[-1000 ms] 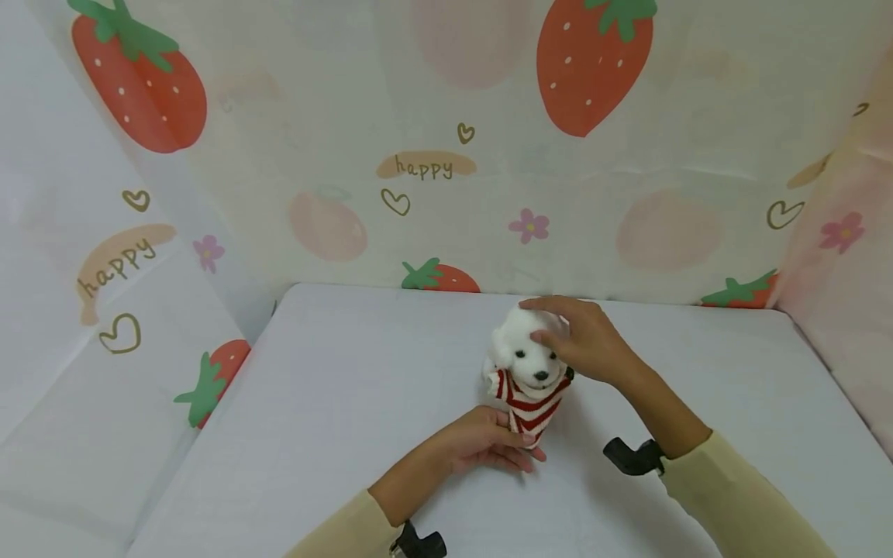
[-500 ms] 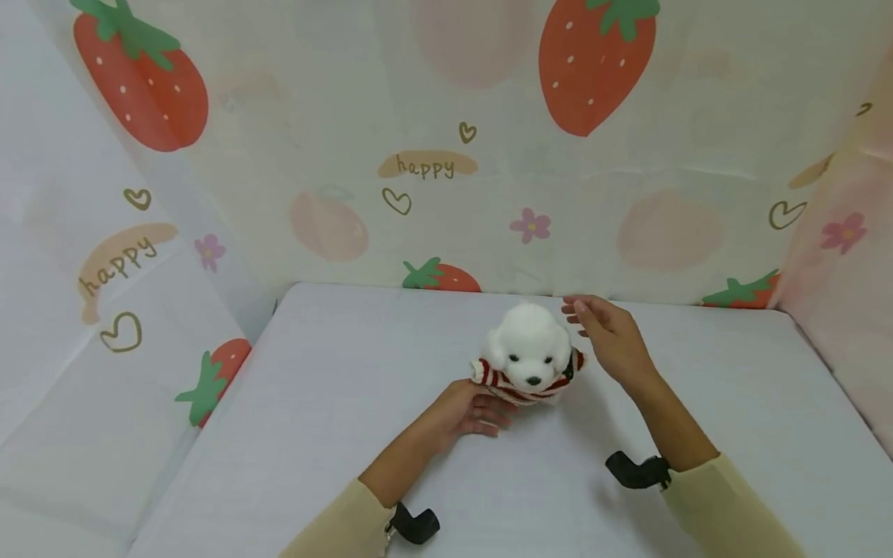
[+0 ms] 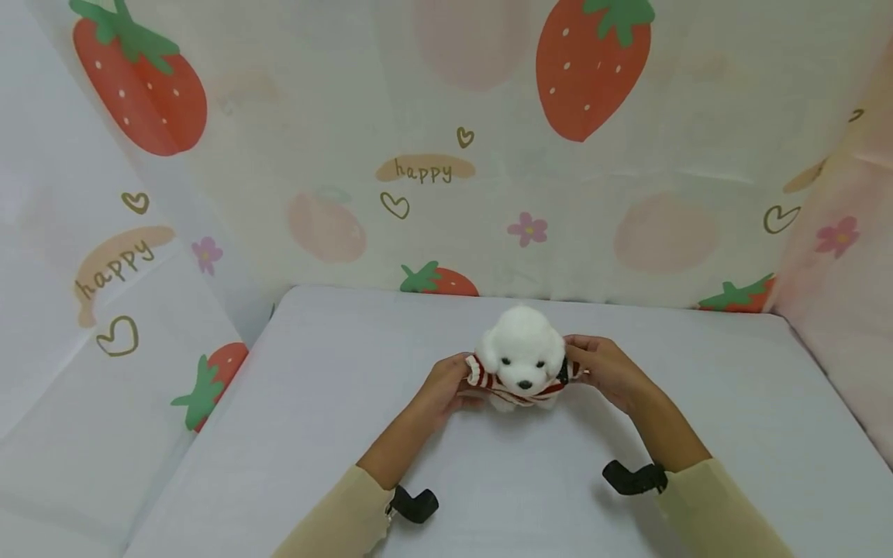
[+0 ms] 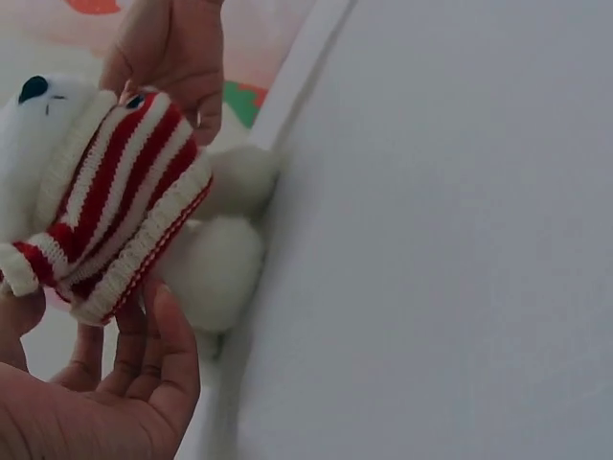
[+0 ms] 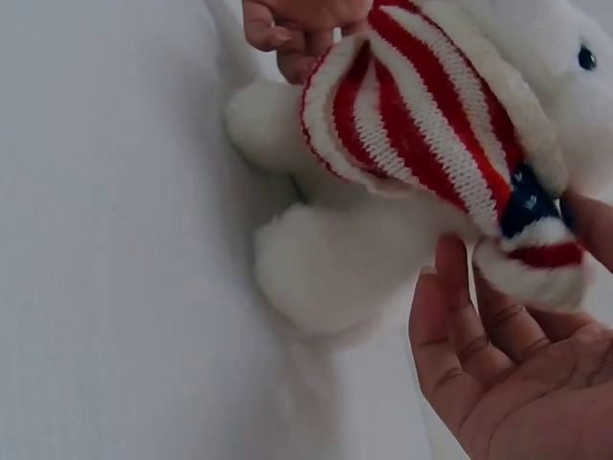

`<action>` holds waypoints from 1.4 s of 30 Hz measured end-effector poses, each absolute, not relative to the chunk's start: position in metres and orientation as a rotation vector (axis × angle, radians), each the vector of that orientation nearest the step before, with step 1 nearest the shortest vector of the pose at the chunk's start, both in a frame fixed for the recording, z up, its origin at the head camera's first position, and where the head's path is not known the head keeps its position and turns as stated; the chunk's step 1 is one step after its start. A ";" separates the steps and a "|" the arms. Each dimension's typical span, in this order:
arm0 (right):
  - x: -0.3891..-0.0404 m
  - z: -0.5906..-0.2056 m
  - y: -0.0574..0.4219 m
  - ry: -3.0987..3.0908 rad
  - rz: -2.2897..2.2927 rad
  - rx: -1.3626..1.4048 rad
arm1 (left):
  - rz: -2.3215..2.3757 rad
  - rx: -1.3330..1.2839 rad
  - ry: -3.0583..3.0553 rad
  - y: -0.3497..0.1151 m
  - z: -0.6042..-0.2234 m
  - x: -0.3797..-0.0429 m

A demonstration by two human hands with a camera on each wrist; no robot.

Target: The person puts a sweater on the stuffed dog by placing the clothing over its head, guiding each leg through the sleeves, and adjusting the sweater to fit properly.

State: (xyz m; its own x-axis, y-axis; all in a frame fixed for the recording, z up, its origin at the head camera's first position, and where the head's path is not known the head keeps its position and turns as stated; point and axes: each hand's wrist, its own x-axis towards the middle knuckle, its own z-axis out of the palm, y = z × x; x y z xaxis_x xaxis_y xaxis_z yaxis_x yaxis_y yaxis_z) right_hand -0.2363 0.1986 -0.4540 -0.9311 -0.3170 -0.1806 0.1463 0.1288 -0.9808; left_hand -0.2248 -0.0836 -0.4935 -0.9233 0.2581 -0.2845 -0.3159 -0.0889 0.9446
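Note:
A white plush dog (image 3: 519, 341) in a red-and-white striped knit sweater (image 4: 124, 192) sits upright on the white table, facing the head camera. My left hand (image 3: 443, 387) holds one side of it, with curled fingers at the sweater's hem and the thumb by a sleeve, as the left wrist view shows. On the other side my right hand (image 3: 610, 372) grips around the second sleeve, fingertips against the body near a dark blue patch (image 5: 529, 206). The dog's white furry legs (image 5: 321, 273) stick out below the sweater, down at the tabletop. Its back is hidden in the head view.
The white-covered table (image 3: 335, 372) reaches back to a strawberry-print cloth wall (image 3: 432, 101), with more cloth at both sides. A black wrist camera mount (image 3: 415, 505) sits at the left sleeve and another black mount (image 3: 633, 477) at the right.
The plush dog has gone from tilted back, its head under my right hand, to sitting upright. My right hand left the head and came down to its side; my left hand moved up to the other side.

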 end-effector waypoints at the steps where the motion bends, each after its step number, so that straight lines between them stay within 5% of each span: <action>1: -0.237 -0.455 0.199 2.053 -1.861 -0.173 | 2.057 -0.051 1.824 -0.083 -0.493 -0.226; 13: -0.237 -0.459 0.205 1.632 -2.040 -0.226 | 2.040 -0.012 1.821 -0.083 -0.494 -0.234; 24: -0.239 -0.463 0.205 1.307 -2.168 0.058 | 2.002 -0.042 1.826 -0.079 -0.493 -0.235; 42: -0.248 -0.471 0.199 1.557 -2.118 -0.182 | 2.133 -0.047 2.080 -0.066 -0.495 -0.247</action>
